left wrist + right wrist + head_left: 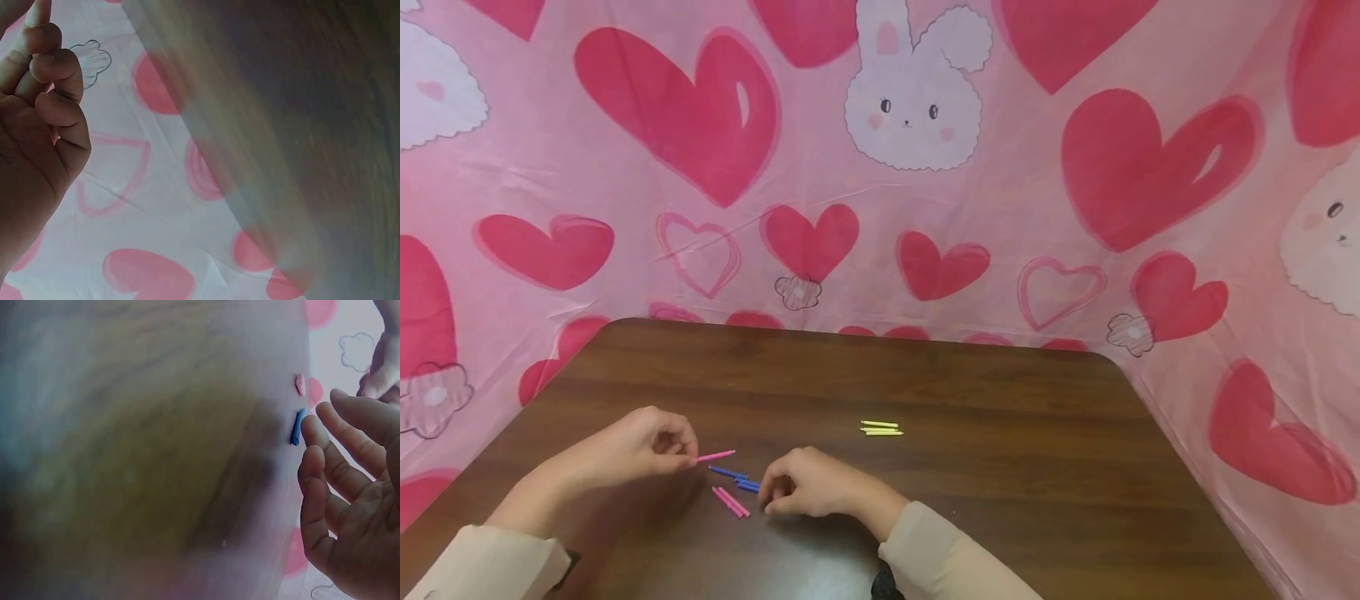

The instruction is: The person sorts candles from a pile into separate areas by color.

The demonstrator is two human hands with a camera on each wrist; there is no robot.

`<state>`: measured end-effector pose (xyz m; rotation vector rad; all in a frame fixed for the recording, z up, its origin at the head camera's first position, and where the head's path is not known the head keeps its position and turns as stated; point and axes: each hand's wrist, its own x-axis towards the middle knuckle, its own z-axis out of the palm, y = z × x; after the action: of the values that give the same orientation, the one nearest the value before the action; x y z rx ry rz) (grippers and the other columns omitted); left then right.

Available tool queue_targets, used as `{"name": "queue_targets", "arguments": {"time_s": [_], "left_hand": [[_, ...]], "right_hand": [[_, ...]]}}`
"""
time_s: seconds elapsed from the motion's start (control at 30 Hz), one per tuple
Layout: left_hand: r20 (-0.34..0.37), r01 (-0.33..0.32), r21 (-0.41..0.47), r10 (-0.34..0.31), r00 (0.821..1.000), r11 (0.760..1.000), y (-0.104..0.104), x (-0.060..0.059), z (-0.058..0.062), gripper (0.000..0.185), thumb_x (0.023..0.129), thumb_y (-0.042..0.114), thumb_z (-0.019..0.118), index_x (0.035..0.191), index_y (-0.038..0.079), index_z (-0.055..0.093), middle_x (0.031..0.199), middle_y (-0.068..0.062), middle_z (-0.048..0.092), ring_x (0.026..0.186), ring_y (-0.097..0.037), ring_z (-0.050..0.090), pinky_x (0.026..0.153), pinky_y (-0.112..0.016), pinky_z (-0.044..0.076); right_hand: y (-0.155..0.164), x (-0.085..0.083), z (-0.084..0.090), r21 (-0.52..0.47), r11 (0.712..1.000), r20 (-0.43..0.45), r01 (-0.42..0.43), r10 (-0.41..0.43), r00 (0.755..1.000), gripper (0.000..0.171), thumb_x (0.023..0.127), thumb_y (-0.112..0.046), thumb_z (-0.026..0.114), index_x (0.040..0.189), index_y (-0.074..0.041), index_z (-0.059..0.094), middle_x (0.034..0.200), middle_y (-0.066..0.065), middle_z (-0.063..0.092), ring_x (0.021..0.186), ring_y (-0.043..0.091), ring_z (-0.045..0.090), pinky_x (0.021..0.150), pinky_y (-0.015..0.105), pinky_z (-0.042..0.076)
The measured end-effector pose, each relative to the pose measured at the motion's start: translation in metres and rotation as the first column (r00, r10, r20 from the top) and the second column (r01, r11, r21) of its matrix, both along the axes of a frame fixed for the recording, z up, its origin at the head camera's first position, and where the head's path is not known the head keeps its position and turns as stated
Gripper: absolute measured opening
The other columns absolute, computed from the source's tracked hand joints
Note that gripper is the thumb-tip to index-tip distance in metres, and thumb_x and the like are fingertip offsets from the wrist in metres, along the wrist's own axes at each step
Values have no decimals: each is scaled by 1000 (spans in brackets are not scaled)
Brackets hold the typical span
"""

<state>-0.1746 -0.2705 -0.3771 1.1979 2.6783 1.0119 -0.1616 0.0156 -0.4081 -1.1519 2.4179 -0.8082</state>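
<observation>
Between the thumb and fingers of my left hand (pixel 655 446) is a thin pink stick (pixel 716 456), pinched at one end and pointing right. My right hand (pixel 812 483) is low over the table, its fingers loosely bent and holding nothing in the right wrist view. Several short blue sticks (pixel 727 472) lie just left of its fingertips; whether it touches them I cannot tell. A few more pink sticks (pixel 731 502) lie side by side nearer me. In the left wrist view the left hand (pixel 40 119) shows curled fingers, and its pink stick is hidden.
Farther back, right of centre, a small group of yellow sticks (pixel 880 428) lies on the dark brown wooden table (pixel 1000 500). A pink cloth (pixel 820 179) with hearts and rabbits hangs behind the table and along its sides.
</observation>
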Motion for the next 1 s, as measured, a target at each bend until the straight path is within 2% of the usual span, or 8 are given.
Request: {"name": "queue_targets", "arguments": {"time_s": [0.2, 0.47, 0.77, 1.0], "left_hand": [[88, 0, -5, 1, 996, 1000, 5, -11, -4, 10, 85, 12, 76, 81, 18, 70, 62, 14, 51, 58, 7, 42, 49, -18, 39], [194, -14, -62, 25, 981, 998, 20, -32, -6, 7, 85, 16, 76, 81, 13, 72, 64, 13, 52, 58, 2, 43, 52, -19, 38], [233, 52, -75, -33, 972, 996, 38, -53, -11, 5, 85, 10, 74, 80, 10, 72, 66, 9, 57, 59, 2, 44, 52, -19, 40], [270, 70, -99, -41, 962, 993, 53, -64, -14, 5, 84, 7, 72, 79, 8, 72, 67, 7, 61, 60, 0, 47, 54, -19, 43]], "right_hand": [[-8, 1, 0, 50, 998, -35, -37, 38, 999, 8, 89, -17, 73, 97, -15, 74, 70, -14, 59, 64, -8, 47, 63, 9, 41], [-14, 3, 2, 110, 994, -62, -3, 10, 998, 10, 88, -22, 75, 97, -18, 74, 66, -16, 55, 59, -6, 46, 58, 11, 40], [-22, 3, 0, 134, 991, -82, 18, -7, 997, 10, 86, -25, 77, 93, -19, 73, 62, -14, 51, 55, -5, 43, 51, 14, 38], [-26, 5, 0, 185, 981, -97, 58, -41, 994, 8, 86, -28, 78, 90, -23, 72, 62, -15, 51, 55, -4, 44, 51, 16, 38]]}}
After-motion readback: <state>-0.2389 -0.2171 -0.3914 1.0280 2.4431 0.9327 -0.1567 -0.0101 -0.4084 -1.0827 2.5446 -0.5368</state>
